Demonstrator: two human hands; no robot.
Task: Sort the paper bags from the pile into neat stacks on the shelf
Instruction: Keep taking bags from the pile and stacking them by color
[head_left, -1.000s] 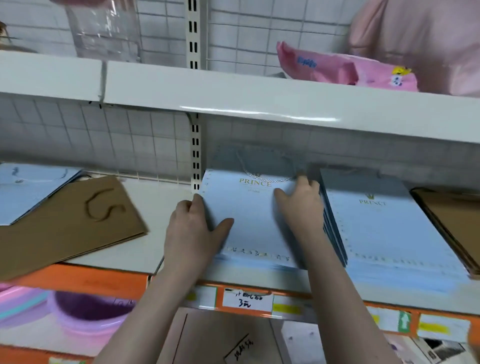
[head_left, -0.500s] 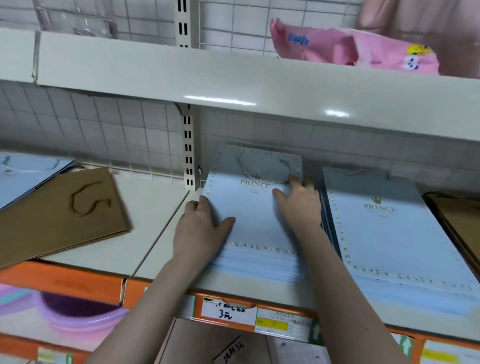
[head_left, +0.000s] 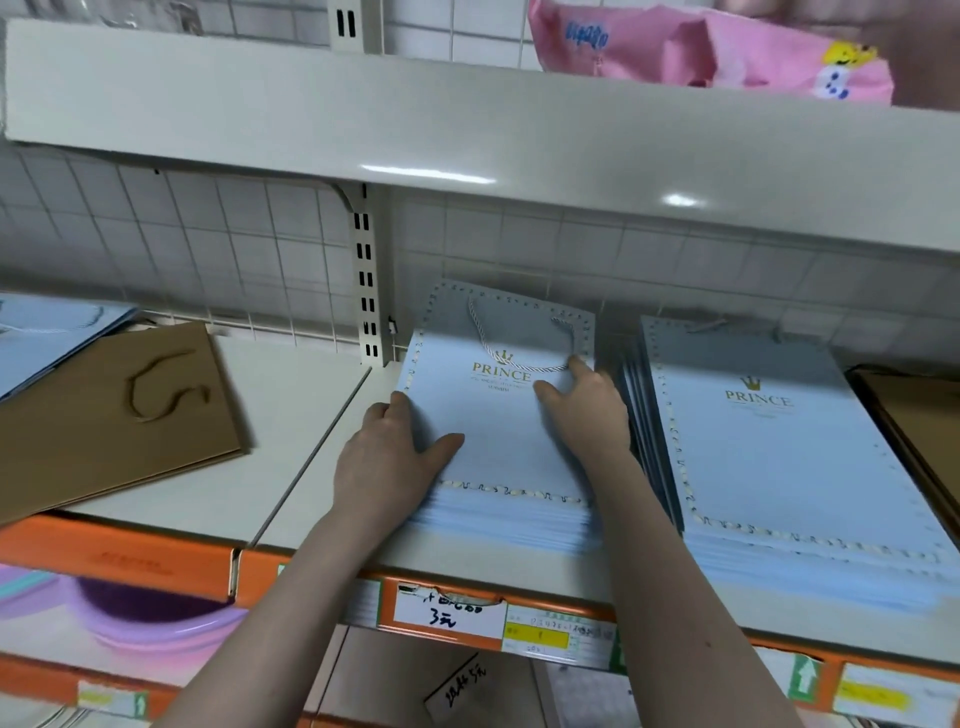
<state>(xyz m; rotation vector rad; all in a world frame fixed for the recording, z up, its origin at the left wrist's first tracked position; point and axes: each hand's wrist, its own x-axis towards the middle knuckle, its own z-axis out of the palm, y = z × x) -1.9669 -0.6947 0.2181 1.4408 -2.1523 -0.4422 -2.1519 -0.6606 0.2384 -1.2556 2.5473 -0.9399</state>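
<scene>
Both hands have slid the blue PRINCE bag stack (head_left: 498, 441) deeper onto the shelf (head_left: 311, 467); left hand (head_left: 387, 462) and right hand (head_left: 587, 410) press it with flat fingers, squaring it up.

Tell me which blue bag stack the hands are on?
The middle stack: both hands rest on it, left hand, right hand. The right stack lies untouched.
</scene>
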